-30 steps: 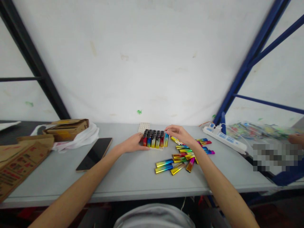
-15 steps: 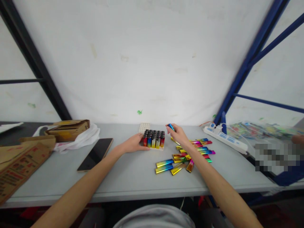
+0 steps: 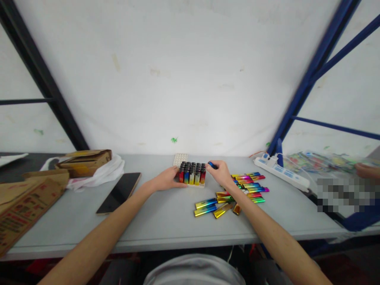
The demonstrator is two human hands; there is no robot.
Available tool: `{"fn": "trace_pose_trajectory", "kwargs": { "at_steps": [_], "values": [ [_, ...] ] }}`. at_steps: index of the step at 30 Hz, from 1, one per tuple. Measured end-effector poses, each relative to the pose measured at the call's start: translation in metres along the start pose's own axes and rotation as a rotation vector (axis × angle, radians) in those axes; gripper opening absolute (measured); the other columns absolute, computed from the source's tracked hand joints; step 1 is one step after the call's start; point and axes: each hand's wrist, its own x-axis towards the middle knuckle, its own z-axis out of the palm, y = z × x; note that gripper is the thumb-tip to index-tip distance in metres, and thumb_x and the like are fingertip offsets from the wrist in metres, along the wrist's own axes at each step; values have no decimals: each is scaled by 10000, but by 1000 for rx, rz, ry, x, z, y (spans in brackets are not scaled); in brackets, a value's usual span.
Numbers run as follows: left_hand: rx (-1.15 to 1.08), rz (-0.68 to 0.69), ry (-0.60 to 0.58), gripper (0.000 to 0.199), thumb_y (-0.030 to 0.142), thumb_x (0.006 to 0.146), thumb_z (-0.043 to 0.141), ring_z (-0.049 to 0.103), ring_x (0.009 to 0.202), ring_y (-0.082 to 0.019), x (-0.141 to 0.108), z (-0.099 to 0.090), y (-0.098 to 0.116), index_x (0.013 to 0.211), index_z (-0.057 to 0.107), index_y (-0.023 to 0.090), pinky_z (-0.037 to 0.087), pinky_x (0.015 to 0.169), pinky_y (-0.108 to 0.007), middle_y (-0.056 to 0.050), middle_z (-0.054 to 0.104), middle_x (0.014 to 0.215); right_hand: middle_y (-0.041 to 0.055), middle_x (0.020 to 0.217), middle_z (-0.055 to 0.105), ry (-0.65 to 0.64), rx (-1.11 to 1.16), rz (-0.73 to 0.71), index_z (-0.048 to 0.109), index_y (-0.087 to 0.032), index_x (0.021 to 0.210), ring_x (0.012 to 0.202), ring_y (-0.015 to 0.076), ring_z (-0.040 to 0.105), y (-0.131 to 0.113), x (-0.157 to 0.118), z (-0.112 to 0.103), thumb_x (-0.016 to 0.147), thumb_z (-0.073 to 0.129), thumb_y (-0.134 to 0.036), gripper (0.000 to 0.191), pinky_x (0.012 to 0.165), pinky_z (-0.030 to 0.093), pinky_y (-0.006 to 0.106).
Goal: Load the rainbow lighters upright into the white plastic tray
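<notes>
Disposable lighters (image 3: 192, 175) with black tops stand upright in tight rows in a low white tray (image 3: 202, 185). My left hand (image 3: 168, 179) is closed around their left side, thumb along the front corner and fingers behind. To the right of the rows, my right hand (image 3: 219, 173) pinches a shiny blue metallic case (image 3: 212, 165), held tilted close to the lighter tops. Most of that case is hidden by my fingers. Beneath and around my right forearm lie several rainbow-coloured metallic cases (image 3: 205, 210), loosely heaped on the grey table (image 3: 166, 225).
A white studded holder (image 3: 180, 159) lies against the wall behind the lighters. To the left are a dark phone (image 3: 120, 193), an opened carton (image 3: 86, 163) on a white bag and a cardboard flap (image 3: 32, 202). A power strip (image 3: 282, 174) and another person's hand (image 3: 368, 171) are at right.
My right hand has come down and slightly left with the blue case, which now lies flatter beside the lighters. My left hand keeps its place. The other person's hand shifts left.
</notes>
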Motion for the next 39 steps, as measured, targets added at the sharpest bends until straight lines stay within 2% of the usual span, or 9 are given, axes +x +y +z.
{"fn": "trace_pose_trajectory", "kwargs": {
  "at_steps": [4,10,17,21,24,27,29,33,39],
  "values": [
    [-28,-6,7,666,637,699,806,667,1036,-307,0,0,0,1145,690,157,526,947,-362,-99,739,1075,-34,594,259,16,-3,-11,348,-215,564,588,106,274,-1,0,1,843,516,-466,412,551,186,271],
    [-11,-17,9,666,643,697,804,669,1037,-308,-1,-2,4,1139,690,159,528,943,-363,-100,740,1082,-29,602,275,32,-25,-32,369,-209,569,596,110,283,-1,1,-3,868,509,-536,464,558,203,272],
    [-27,-37,26,668,653,686,806,678,995,-308,-2,-1,4,1119,690,159,541,908,-369,-104,737,1069,-34,597,279,3,-62,-45,370,-209,569,581,105,287,-2,-1,1,849,509,-466,405,547,205,268],
    [-18,-21,8,660,640,689,808,671,1028,-311,-1,-1,2,1129,689,163,534,929,-368,-102,735,1078,-39,583,324,-50,-107,-100,437,-195,588,584,109,325,-6,0,-4,902,513,-477,429,554,228,264],
    [-24,-12,15,676,637,692,808,667,1034,-312,0,0,1,1158,683,163,532,941,-372,-105,733,1093,-35,602,446,-78,-125,-157,549,-178,667,604,117,396,-11,1,-12,962,508,-523,456,581,288,256],
    [-40,-1,21,690,641,687,809,667,1028,-310,0,0,0,1173,680,168,536,940,-373,-100,733,1094,0,725,613,-117,-120,-230,656,-170,830,677,137,517,-15,1,-18,1005,494,-509,414,649,376,254],
    [-42,3,14,688,641,691,806,666,1025,-307,0,-1,1,1175,680,168,536,943,-373,-97,732,1096,32,816,668,-135,-100,-276,686,-175,905,748,157,575,-16,1,-19,1021,489,-497,395,689,420,261],
    [-33,-9,11,682,634,712,794,666,1023,-307,-2,-1,4,1193,668,168,535,948,-385,-98,729,1120,64,895,666,-187,-51,-356,732,-177,936,824,173,607,-14,0,-16,1013,528,-502,392,744,468,278],
    [0,-17,-21,647,593,735,789,647,1093,-318,-1,-2,8,1206,654,171,517,990,-401,-107,703,1210,27,764,664,-296,-110,-319,754,-183,946,664,145,548,-8,0,-13,977,596,-497,353,658,426,272]
  ]
}}
